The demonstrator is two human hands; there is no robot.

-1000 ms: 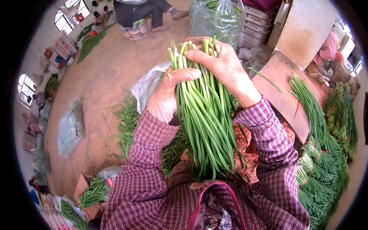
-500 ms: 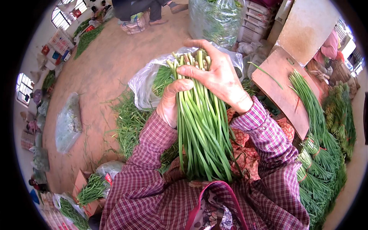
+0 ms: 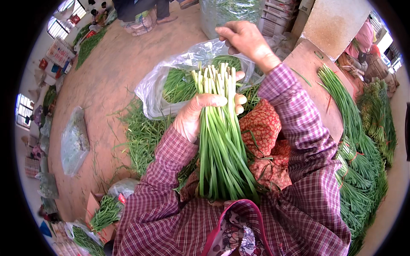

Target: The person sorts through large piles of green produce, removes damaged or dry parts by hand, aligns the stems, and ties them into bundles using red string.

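Observation:
My left hand (image 3: pixel 192 112) is wrapped round a thick bunch of garlic chives (image 3: pixel 220 149), thumb across the front and fingertips showing on the far side. The pale cut ends point away from me and stand at uneven heights; the long green leaves hang down toward my lap. My right hand (image 3: pixel 247 39) is raised beyond the bunch and apart from it, over an open clear plastic bag (image 3: pixel 149 91). Its fingers are curled in, and I cannot make out whether anything is between them. More chives (image 3: pixel 177 85) lie in that bag.
Loose green trimmings (image 3: pixel 145 136) cover the floor by my left arm. A board (image 3: pixel 314 81) at the right bears chives, with tied bundles (image 3: pixel 361 192) heaped nearer me. A filled plastic bag (image 3: pixel 74 141) lies on the floor at left. A person's legs (image 3: pixel 162 10) show at the far side.
My right hand has come off the cut ends of the bunch and moved up and away. The left hand keeps its grip, and the ends are now uncovered.

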